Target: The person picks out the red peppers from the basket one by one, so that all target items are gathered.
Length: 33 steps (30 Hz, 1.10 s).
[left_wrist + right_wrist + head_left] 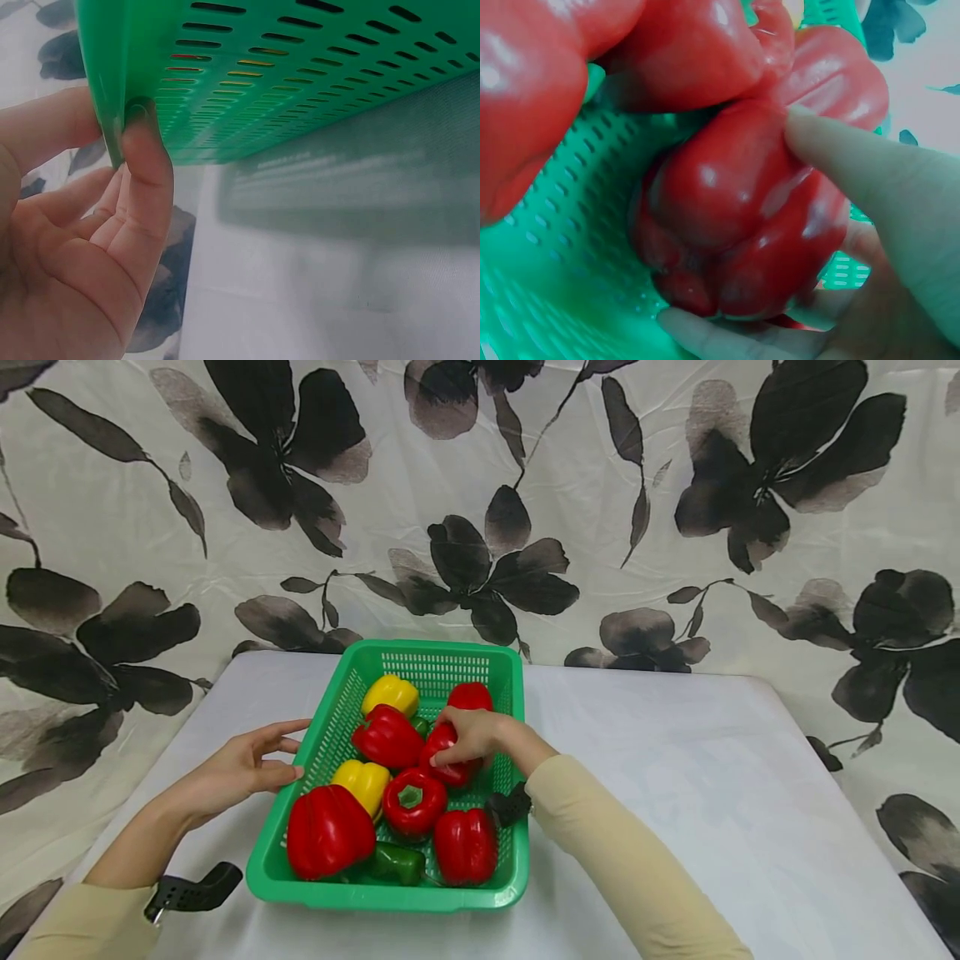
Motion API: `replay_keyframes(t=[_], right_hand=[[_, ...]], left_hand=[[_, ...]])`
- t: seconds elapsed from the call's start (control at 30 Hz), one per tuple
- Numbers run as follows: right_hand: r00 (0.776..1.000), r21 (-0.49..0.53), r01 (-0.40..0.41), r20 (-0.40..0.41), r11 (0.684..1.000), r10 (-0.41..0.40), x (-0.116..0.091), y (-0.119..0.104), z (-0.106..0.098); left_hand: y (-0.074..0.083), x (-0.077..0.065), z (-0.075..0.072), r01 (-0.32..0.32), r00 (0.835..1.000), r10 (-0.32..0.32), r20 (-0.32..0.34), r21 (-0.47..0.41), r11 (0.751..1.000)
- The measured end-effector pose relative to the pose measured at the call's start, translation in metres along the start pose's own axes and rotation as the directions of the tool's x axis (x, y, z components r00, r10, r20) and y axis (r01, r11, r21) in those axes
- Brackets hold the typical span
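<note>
A green plastic basket (517, 877) holds several red, yellow and green bell peppers. Inside it, toward the right side, my right hand (476, 735) grips a red bell pepper (735, 217); the right wrist view shows the thumb on top and fingers curled beneath. My left hand (255, 760) pinches the basket's left rim, thumb on one side and fingers on the other, as the left wrist view shows. Near the held pepper are another red pepper (388, 737) and an upright red pepper with a green stem (414, 802).
The basket stands on a white-covered table (660, 760). Behind it hangs a white cloth with dark flowers (465, 577). Yellow peppers (390, 695) and a green pepper (397, 863) lie among the red ones. A dark strap (195, 889) is on the left wrist.
</note>
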State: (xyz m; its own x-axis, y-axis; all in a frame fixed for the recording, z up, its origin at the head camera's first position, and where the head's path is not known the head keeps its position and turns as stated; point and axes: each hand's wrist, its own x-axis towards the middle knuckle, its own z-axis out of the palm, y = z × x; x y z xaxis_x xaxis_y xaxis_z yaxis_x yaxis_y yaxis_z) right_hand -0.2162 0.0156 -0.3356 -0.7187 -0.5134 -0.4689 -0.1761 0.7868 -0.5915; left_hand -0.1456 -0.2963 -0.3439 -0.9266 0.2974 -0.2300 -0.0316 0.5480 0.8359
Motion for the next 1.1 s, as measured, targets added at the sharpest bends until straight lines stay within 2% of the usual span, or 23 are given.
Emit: replay_keyframes(t=[0.27, 0.87, 1.1], right_hand=[[0.998, 0.014, 0.053, -0.020, 0.998, -0.053, -0.007, -0.003, -0.007], [0.993, 0.069, 0.101, -0.061, 0.993, -0.097, -0.022, -0.005, -0.023], [0.987, 0.079, 0.135, -0.100, 0.988, -0.127, -0.025, -0.005, -0.028]], left_hand=[[-0.001, 0.000, 0.000, -0.010, 1.000, 0.010, -0.008, 0.003, 1.000], [-0.001, 0.000, 0.000, -0.017, 1.000, 0.017, -0.001, 0.016, 1.000], [-0.001, 0.001, 0.000, -0.017, 1.000, 0.017, 0.004, 0.008, 1.000]])
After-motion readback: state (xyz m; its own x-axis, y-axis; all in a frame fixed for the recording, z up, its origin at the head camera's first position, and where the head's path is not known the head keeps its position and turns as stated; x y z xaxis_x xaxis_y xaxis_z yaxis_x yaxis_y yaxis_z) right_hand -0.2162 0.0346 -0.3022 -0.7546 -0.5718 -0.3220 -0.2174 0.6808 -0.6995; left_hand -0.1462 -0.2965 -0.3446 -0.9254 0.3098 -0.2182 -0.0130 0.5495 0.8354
